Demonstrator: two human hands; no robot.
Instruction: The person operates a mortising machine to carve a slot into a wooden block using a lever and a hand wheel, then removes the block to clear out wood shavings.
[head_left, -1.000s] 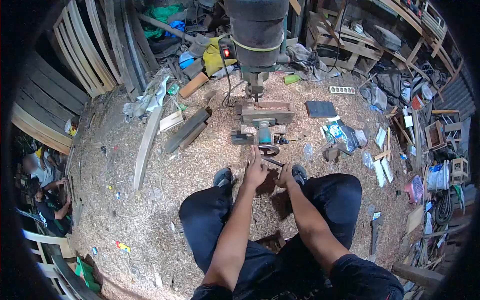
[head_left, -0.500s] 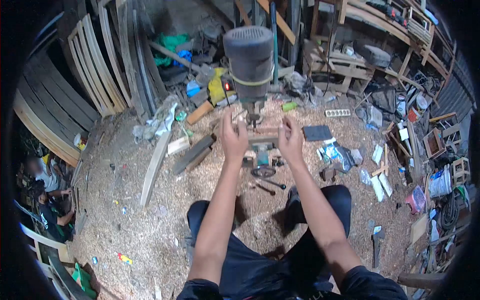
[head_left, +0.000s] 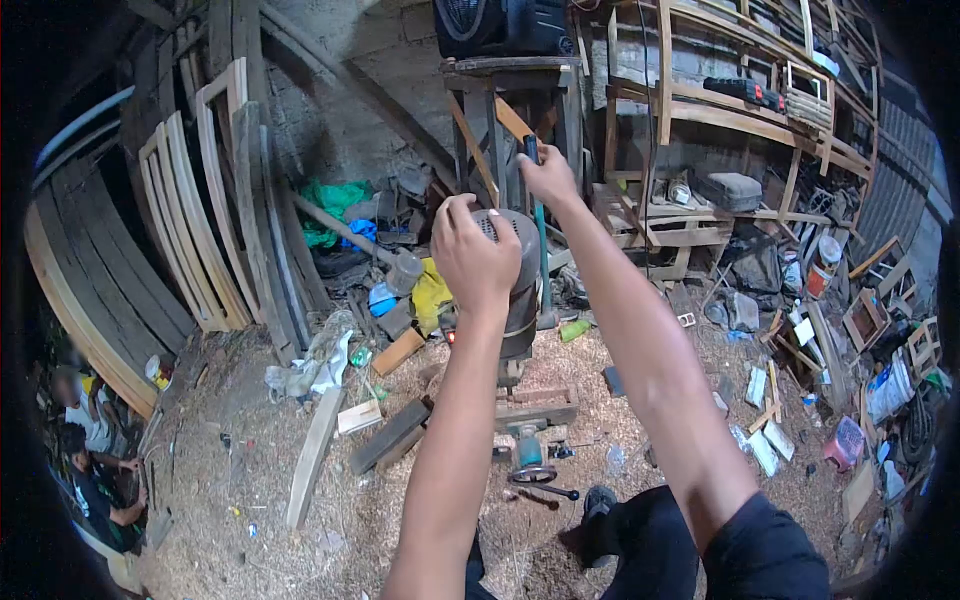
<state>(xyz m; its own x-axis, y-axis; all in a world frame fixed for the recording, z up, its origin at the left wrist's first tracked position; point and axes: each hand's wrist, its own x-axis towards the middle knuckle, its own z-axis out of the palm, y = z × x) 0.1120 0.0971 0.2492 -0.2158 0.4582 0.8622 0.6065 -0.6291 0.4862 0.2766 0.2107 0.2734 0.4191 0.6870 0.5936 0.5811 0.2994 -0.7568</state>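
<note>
A grey cylindrical motor housing (head_left: 520, 325) with a vented top stands upright in front of me, part of a drill-press-like machine. My left hand (head_left: 474, 250) is at its vented top, fingers apart and curved, overlapping the housing. Farther out and to the right, my right hand (head_left: 550, 180) is closed around the black grip of an upright teal lever (head_left: 541, 262). Below the motor, a piece of wood (head_left: 537, 414) lies across the machine's table. A handwheel (head_left: 532, 474) and a black-knobbed handle (head_left: 552, 490) show under it.
Wood shavings cover the floor (head_left: 260, 440). Dark timber offcuts (head_left: 392, 436) and a pale plank (head_left: 316, 455) lie left of the machine. Curved boards (head_left: 185, 220) lean at the left; two people (head_left: 100, 470) sit beyond. A wooden rack (head_left: 740, 120) stands back right, a stool (head_left: 510, 66) behind.
The view has tilted up. Both hands have left the wood on the machine: the left rose to the motor top, the right reached up and took hold of the lever's grip.
</note>
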